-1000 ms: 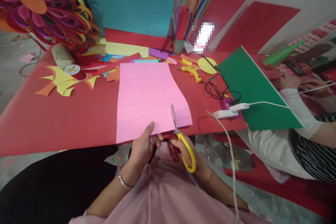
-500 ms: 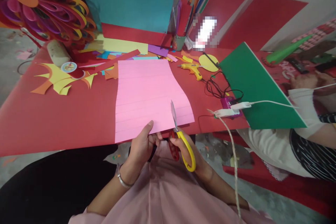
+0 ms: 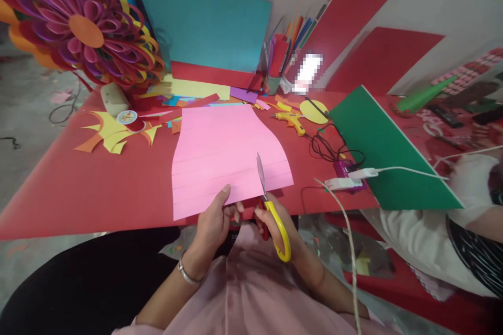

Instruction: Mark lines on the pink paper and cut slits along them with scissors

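Far to the left of the one pink sheet, one looped-paper flower is standing. Closer on that side, several yellow and orange scraps, too overlapped to count, are lying beside one pale cylinder and one red spool. Beyond the sheet, one turquoise board is standing. The sheet is lying over one red table. At its near edge the left hand is pinching it nearly closed, thumb above, fingers curling beneath. Further right, the right hand is gripping one pair of scissors, fingers wrapping the handles; one blade is showing above the sheet, the other is hiding. Right of the sheet, one glue gun, one yellow disc and one purple socket block with two white plugs are lying; further right, one green board is resting and another person's sleeve is showing.
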Action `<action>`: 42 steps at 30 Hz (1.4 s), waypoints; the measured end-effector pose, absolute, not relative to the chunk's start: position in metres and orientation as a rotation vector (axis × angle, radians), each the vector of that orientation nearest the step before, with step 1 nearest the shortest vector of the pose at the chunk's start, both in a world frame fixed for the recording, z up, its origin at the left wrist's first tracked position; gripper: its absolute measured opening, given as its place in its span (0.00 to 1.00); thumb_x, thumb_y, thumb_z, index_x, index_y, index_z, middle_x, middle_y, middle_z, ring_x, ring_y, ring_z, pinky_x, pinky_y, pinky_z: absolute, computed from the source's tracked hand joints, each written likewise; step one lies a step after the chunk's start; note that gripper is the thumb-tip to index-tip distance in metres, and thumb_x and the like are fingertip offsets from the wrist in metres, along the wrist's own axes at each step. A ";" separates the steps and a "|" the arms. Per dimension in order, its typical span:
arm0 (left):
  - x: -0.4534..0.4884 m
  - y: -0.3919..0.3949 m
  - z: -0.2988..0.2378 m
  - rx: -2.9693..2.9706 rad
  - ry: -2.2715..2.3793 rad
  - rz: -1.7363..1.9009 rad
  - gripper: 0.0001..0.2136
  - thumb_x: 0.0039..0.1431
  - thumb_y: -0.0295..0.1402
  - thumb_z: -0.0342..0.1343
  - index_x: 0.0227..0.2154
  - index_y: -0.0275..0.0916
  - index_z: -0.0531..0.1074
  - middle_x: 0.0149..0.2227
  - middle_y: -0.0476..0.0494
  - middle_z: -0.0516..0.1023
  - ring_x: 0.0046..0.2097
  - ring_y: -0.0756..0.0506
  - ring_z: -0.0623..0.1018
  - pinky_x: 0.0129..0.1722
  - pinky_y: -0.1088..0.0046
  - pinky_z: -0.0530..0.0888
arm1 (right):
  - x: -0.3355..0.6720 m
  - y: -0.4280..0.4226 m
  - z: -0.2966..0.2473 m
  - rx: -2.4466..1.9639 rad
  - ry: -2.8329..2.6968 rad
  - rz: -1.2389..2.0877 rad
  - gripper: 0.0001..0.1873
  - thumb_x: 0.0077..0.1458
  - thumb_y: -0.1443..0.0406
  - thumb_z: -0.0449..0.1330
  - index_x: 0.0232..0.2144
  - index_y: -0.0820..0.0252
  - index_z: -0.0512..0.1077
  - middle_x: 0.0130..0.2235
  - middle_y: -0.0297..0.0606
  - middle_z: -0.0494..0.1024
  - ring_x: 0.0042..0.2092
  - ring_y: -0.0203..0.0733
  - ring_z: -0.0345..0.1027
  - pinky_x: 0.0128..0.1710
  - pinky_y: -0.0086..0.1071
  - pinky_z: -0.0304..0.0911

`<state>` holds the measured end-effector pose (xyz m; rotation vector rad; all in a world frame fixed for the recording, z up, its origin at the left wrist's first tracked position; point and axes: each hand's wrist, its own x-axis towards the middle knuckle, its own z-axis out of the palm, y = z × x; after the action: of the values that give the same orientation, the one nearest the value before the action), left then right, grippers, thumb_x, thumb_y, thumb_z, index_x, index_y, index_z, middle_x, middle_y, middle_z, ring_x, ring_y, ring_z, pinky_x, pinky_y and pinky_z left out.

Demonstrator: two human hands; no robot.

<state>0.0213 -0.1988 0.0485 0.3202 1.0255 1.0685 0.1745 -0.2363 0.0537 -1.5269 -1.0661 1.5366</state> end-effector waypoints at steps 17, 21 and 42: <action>0.017 -0.197 0.051 0.316 1.014 1.104 0.16 0.52 0.45 0.69 0.28 0.36 0.76 0.18 0.48 0.75 0.18 0.51 0.70 0.18 0.75 0.68 | 0.171 -0.231 0.062 -1.508 -1.080 1.575 0.12 0.61 0.52 0.60 0.36 0.53 0.66 0.21 0.26 0.63 0.22 0.37 0.58 0.21 0.30 0.55; 0.016 -0.197 0.051 0.321 1.017 1.101 0.15 0.51 0.45 0.69 0.27 0.37 0.76 0.19 0.48 0.75 0.18 0.50 0.70 0.18 0.74 0.68 | 0.170 -0.233 0.064 -1.533 -1.146 1.485 0.10 0.62 0.55 0.57 0.36 0.54 0.65 0.21 0.26 0.64 0.22 0.36 0.59 0.22 0.29 0.56; 0.016 -0.198 0.046 0.276 1.045 1.095 0.19 0.47 0.47 0.71 0.28 0.34 0.75 0.19 0.48 0.75 0.18 0.50 0.71 0.19 0.74 0.69 | 0.168 -0.233 0.063 -1.533 -1.074 1.529 0.15 0.58 0.53 0.58 0.41 0.56 0.69 0.20 0.22 0.61 0.18 0.33 0.55 0.18 0.27 0.54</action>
<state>0.0157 -0.1975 0.0455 0.2759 1.0454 1.0949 0.1678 -0.2328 0.0634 -1.5328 -1.0738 1.5286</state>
